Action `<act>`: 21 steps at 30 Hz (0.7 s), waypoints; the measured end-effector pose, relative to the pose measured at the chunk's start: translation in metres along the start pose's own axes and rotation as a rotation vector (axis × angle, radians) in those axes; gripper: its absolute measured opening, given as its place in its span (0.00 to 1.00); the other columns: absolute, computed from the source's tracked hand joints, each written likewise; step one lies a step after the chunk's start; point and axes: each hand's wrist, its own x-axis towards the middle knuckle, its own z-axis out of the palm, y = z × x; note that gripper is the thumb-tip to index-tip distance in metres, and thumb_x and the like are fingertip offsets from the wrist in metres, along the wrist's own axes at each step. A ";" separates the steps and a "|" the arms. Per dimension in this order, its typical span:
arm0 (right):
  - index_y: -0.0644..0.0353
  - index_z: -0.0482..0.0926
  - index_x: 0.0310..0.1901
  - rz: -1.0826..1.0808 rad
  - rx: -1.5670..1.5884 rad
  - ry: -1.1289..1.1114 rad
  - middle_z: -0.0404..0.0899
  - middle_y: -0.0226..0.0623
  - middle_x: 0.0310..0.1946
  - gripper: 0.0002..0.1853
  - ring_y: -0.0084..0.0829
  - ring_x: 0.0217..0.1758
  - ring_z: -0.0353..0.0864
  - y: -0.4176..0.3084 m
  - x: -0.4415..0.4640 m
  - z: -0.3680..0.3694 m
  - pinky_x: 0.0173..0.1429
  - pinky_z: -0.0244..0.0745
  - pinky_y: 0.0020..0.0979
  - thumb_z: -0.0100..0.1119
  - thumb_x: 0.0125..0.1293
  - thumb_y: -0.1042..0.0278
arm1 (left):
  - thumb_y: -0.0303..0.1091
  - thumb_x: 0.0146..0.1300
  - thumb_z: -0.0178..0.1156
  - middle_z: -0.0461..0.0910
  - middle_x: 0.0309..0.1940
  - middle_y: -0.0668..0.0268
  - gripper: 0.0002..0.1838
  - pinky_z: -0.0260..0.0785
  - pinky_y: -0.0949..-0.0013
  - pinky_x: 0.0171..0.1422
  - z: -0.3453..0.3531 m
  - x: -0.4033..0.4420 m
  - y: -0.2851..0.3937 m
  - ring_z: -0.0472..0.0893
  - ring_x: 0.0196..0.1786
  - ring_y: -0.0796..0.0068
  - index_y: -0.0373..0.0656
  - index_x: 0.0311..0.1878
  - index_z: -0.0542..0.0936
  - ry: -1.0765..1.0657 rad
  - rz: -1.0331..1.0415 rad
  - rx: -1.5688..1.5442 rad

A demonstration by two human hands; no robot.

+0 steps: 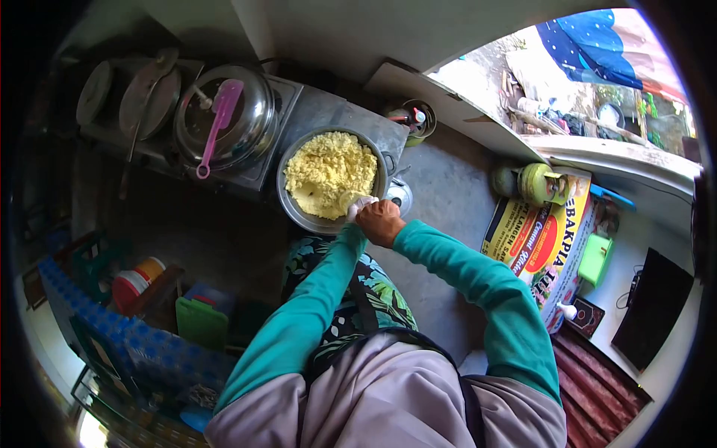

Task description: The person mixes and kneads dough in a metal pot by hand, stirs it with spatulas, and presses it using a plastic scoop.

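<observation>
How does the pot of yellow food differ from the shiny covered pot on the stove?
The open pot shows its yellow food; the covered pot is closed. The open pot looks duller grey than the covered pot. A pink spatula lies across the covered pot, none across the open pot. Both look round.

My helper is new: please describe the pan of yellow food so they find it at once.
Start from the stove, upper left. Just right of it stands a round metal pan. Unlike the lidded vessel with the pink spatula on top, it is open, showing crumbly yellow food.
</observation>
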 end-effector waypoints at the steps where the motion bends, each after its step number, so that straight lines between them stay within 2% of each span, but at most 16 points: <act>1: 0.57 0.78 0.23 0.024 0.000 -0.077 0.78 0.36 0.23 0.06 0.36 0.28 0.80 0.002 0.004 0.006 0.18 0.71 0.38 0.51 0.47 0.68 | 0.40 0.50 0.52 0.76 0.27 0.65 0.11 0.67 0.68 0.41 -0.005 0.010 -0.003 0.74 0.32 0.68 0.43 0.29 0.77 -0.028 -0.036 0.008; 3: 0.57 0.78 0.23 0.194 0.158 0.027 0.79 0.40 0.27 0.07 0.36 0.29 0.80 0.002 0.020 0.039 0.21 0.72 0.37 0.51 0.47 0.66 | 0.40 0.50 0.53 0.76 0.27 0.65 0.11 0.67 0.68 0.41 -0.025 0.033 0.009 0.74 0.32 0.69 0.44 0.29 0.77 -0.062 -0.186 0.234; 5: 0.60 0.77 0.31 0.321 0.403 -0.064 0.77 0.46 0.28 0.10 0.45 0.33 0.79 -0.005 0.018 0.020 0.33 0.73 0.41 0.49 0.49 0.67 | 0.40 0.50 0.53 0.76 0.27 0.65 0.10 0.67 0.68 0.41 -0.048 0.059 0.023 0.74 0.33 0.69 0.44 0.29 0.77 -0.070 -0.405 0.658; 6: 0.60 0.77 0.31 0.328 0.419 -0.061 0.77 0.46 0.28 0.10 0.45 0.33 0.79 -0.010 0.021 0.028 0.33 0.73 0.41 0.49 0.49 0.67 | 0.40 0.50 0.53 0.76 0.27 0.65 0.10 0.67 0.68 0.41 -0.056 0.069 0.031 0.74 0.33 0.69 0.44 0.29 0.77 -0.069 -0.508 0.875; 7: 0.61 0.76 0.31 0.490 0.609 0.044 0.77 0.48 0.29 0.10 0.46 0.34 0.78 -0.014 0.023 0.044 0.34 0.72 0.42 0.50 0.49 0.65 | 0.40 0.50 0.53 0.76 0.27 0.65 0.10 0.67 0.68 0.41 -0.058 0.075 0.034 0.74 0.33 0.69 0.44 0.29 0.77 -0.070 -0.577 1.027; 8: 0.62 0.76 0.31 0.653 0.794 0.155 0.77 0.49 0.30 0.11 0.47 0.35 0.78 -0.017 0.021 0.061 0.36 0.71 0.43 0.50 0.50 0.64 | 0.40 0.50 0.53 0.76 0.27 0.65 0.10 0.66 0.68 0.41 -0.062 0.077 0.036 0.74 0.33 0.69 0.44 0.29 0.77 -0.056 -0.613 1.116; 9: 0.62 0.77 0.36 0.705 0.917 0.198 0.77 0.52 0.31 0.14 0.48 0.36 0.77 -0.025 0.013 0.070 0.39 0.71 0.42 0.52 0.50 0.62 | 0.40 0.50 0.53 0.76 0.27 0.65 0.10 0.66 0.68 0.42 -0.064 0.076 0.033 0.74 0.33 0.69 0.44 0.28 0.77 -0.036 -0.633 1.172; 11: 0.57 0.76 0.43 0.832 1.083 0.160 0.76 0.54 0.32 0.18 0.50 0.36 0.77 -0.044 -0.003 0.068 0.40 0.70 0.42 0.52 0.50 0.61 | 0.40 0.49 0.54 0.76 0.27 0.65 0.10 0.66 0.68 0.42 -0.066 0.069 0.027 0.74 0.33 0.69 0.44 0.28 0.77 0.013 -0.627 1.198; 12: 0.53 0.74 0.48 0.883 1.195 0.213 0.76 0.54 0.33 0.21 0.49 0.36 0.77 -0.052 -0.006 0.070 0.43 0.71 0.41 0.52 0.49 0.61 | 0.40 0.49 0.54 0.76 0.27 0.65 0.10 0.66 0.68 0.42 -0.064 0.064 0.022 0.74 0.33 0.69 0.44 0.28 0.78 0.045 -0.603 1.157; 13: 0.53 0.74 0.48 0.883 1.199 0.224 0.76 0.54 0.33 0.21 0.49 0.36 0.77 -0.052 -0.009 0.071 0.43 0.71 0.41 0.52 0.49 0.61 | 0.40 0.49 0.54 0.76 0.28 0.65 0.10 0.66 0.68 0.42 -0.061 0.059 0.020 0.74 0.33 0.69 0.44 0.28 0.78 0.068 -0.567 1.111; 15: 0.53 0.75 0.46 0.722 0.998 0.173 0.76 0.54 0.32 0.19 0.49 0.35 0.77 -0.040 -0.018 0.070 0.42 0.71 0.42 0.52 0.50 0.61 | 0.40 0.49 0.54 0.76 0.28 0.65 0.10 0.66 0.68 0.42 -0.049 0.047 0.012 0.73 0.34 0.69 0.44 0.28 0.78 0.106 -0.455 0.928; 16: 0.54 0.77 0.42 0.613 0.855 0.196 0.77 0.52 0.29 0.15 0.48 0.32 0.78 -0.026 -0.017 0.083 0.37 0.71 0.44 0.51 0.52 0.62 | 0.40 0.49 0.54 0.76 0.28 0.65 0.10 0.66 0.68 0.42 -0.038 0.040 0.009 0.73 0.34 0.69 0.44 0.27 0.78 0.106 -0.389 0.802; 17: 0.56 0.77 0.35 0.477 0.598 0.098 0.77 0.49 0.26 0.11 0.46 0.29 0.78 -0.018 -0.030 0.043 0.30 0.71 0.44 0.49 0.54 0.63 | 0.40 0.49 0.54 0.76 0.28 0.65 0.10 0.66 0.68 0.42 -0.026 0.027 0.004 0.73 0.34 0.69 0.44 0.27 0.78 0.107 -0.321 0.661; 19: 0.57 0.78 0.25 0.207 0.237 0.228 0.78 0.43 0.23 0.09 0.39 0.26 0.80 -0.006 -0.045 0.011 0.21 0.71 0.39 0.47 0.52 0.67 | 0.40 0.49 0.54 0.76 0.28 0.65 0.10 0.66 0.68 0.42 0.000 0.006 -0.002 0.73 0.34 0.69 0.44 0.27 0.78 0.072 -0.195 0.411; 21: 0.57 0.78 0.23 0.231 0.161 0.181 0.79 0.43 0.23 0.08 0.39 0.26 0.80 0.000 -0.032 0.009 0.21 0.72 0.37 0.48 0.50 0.67 | 0.40 0.48 0.55 0.76 0.28 0.65 0.10 0.66 0.68 0.42 0.016 0.004 -0.001 0.73 0.34 0.69 0.44 0.27 0.78 -0.001 -0.123 0.269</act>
